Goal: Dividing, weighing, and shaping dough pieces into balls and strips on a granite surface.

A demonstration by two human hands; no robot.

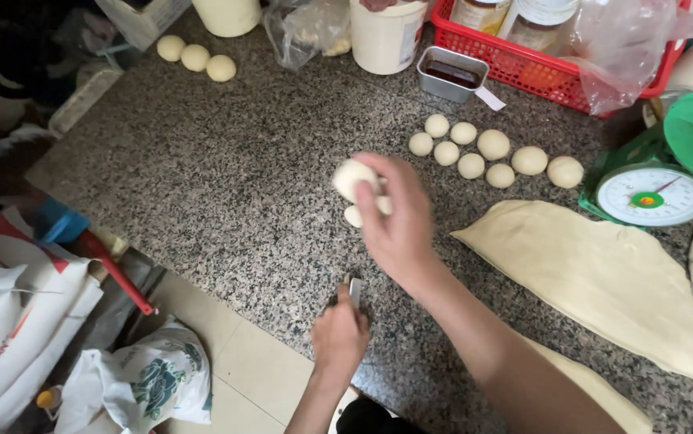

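My right hand [398, 221] is raised over the speckled granite counter [234, 185] and grips a round dough ball [353, 177] at its fingertips. Small dough pieces [353, 215] lie on the counter just below that hand. Near the counter's front edge my left hand [340, 333] is closed around a small metal scraper [355, 291] that stands upright. Several finished dough balls [483, 153] sit in a loose group further back to the right. A large flattened dough sheet [603, 273] spreads across the right side.
A green kitchen scale [668, 173] stands at the right edge. A red basket [555, 68] with jars, a small metal tin [451, 74] and a white bucket [386, 36] line the back. Three dough balls [195, 56] rest at the back left. Sacks [17, 321] lie on the floor.
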